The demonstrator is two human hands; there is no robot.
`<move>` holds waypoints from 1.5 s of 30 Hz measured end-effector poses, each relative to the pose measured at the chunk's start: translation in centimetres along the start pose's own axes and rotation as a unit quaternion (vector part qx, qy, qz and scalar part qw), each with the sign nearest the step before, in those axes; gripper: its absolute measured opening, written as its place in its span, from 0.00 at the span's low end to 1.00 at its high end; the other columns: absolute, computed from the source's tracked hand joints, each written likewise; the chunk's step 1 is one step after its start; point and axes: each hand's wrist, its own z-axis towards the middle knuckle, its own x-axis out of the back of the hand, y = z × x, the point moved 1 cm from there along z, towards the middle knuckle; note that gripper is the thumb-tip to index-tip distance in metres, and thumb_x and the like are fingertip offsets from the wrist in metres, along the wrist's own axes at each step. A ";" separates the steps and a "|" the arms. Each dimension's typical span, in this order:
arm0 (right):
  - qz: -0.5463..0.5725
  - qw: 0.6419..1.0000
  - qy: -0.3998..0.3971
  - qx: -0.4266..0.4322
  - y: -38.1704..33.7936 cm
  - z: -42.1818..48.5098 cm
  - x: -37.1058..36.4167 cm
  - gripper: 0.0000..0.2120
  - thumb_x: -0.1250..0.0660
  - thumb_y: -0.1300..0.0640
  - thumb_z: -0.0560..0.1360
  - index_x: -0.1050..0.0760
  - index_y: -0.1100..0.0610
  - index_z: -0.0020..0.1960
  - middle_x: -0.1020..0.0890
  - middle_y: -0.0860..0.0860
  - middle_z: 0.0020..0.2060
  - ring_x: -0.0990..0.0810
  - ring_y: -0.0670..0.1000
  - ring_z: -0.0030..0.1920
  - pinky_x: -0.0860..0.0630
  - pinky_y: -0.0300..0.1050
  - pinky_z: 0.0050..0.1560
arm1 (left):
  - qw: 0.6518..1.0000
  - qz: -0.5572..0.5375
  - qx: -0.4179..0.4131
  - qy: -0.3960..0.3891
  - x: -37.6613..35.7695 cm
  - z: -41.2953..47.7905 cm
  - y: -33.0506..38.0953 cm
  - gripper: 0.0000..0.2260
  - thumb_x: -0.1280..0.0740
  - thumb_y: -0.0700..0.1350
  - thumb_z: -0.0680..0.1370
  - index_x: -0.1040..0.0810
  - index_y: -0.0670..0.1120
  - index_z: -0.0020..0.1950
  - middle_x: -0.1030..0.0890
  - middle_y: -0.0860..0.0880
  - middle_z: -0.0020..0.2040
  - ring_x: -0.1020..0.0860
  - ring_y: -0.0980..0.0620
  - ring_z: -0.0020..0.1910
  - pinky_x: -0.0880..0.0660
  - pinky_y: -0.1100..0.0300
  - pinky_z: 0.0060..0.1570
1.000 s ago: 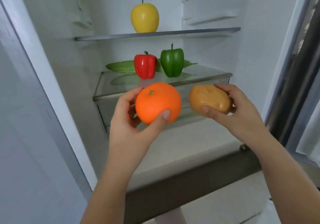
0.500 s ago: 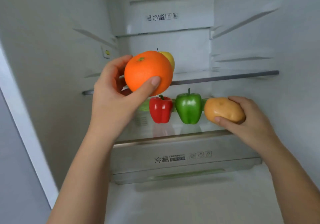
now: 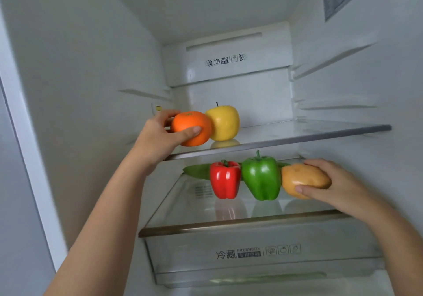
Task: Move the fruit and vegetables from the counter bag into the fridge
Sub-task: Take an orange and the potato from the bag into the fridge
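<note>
My left hand grips an orange at the upper glass shelf, right beside a yellow apple that stands there. My right hand holds a brown potato just over the lower glass shelf, next to a green pepper. A red pepper stands left of the green one. A green leaf lies behind the peppers, mostly hidden.
The fridge's white walls close in on the left and right. A clear crisper drawer sits under the lower shelf. The right part of the upper shelf is bare glass.
My left hand has carried the orange up and back onto the upper shelf beside the apple. My right hand has pushed the potato further in, next to the green pepper.
</note>
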 end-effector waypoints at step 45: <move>-0.107 0.963 0.149 0.197 -4.8 -4.4 -1.8 0.22 0.36 0.48 0.68 0.27 0.57 0.59 0.25 0.52 0.53 0.25 0.53 0.52 0.29 0.44 0.51 | 0.974 0.157 -0.161 0.018 -1.0 -8.3 2.4 0.23 0.28 0.50 0.70 0.28 0.51 0.63 0.27 0.57 0.56 0.32 0.68 0.55 0.37 0.75 0.53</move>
